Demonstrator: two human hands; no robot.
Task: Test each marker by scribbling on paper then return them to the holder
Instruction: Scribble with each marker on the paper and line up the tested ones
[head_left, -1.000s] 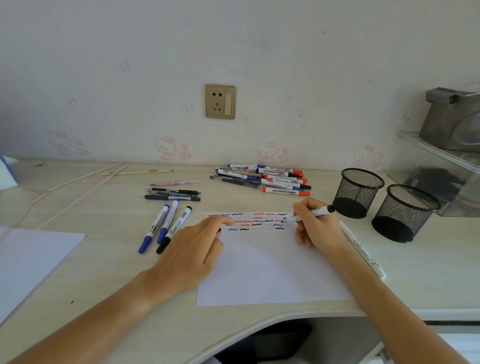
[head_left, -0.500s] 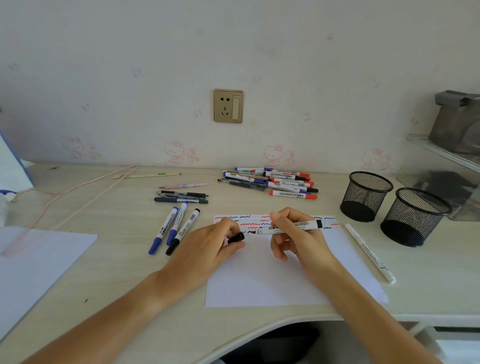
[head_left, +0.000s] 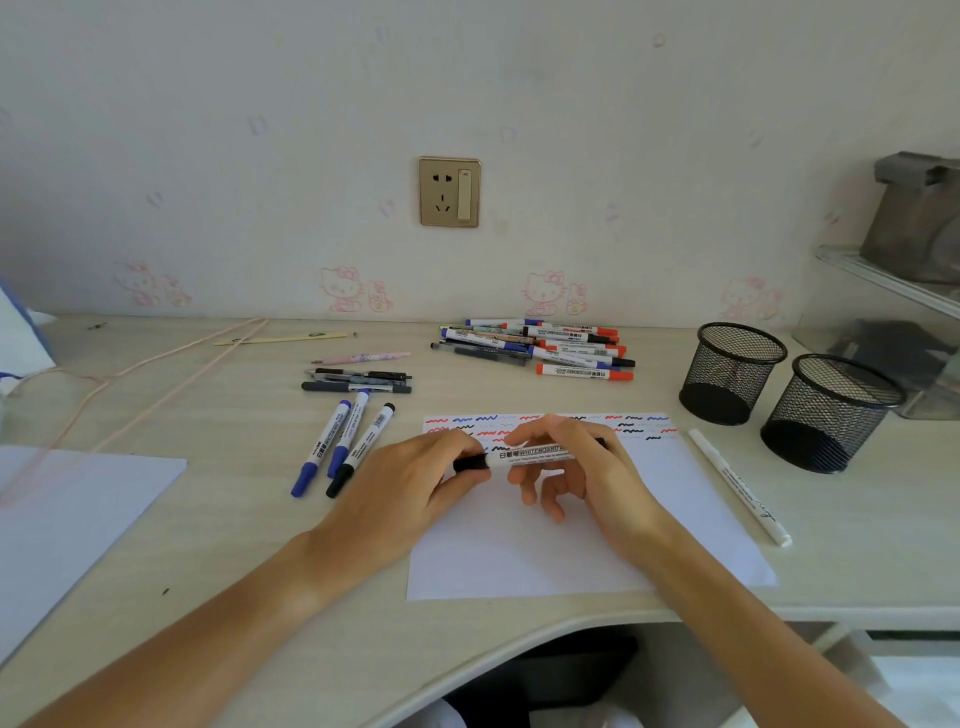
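Left hand (head_left: 415, 480) pinching black cap (head_left: 470, 462), right hand (head_left: 582, 467) gripping marker (head_left: 535, 453), its tip hidden

So a second ago the right hand (head_left: 587, 467) had the marker (head_left: 535, 453) tip-down on the paper (head_left: 675, 519), scribbling. Now it's lifted and lying sideways above the sheet, pinched in the fingers. The left hand (head_left: 415, 483) came off the paper too and has brought the black cap (head_left: 470, 462) onto the marker's end.
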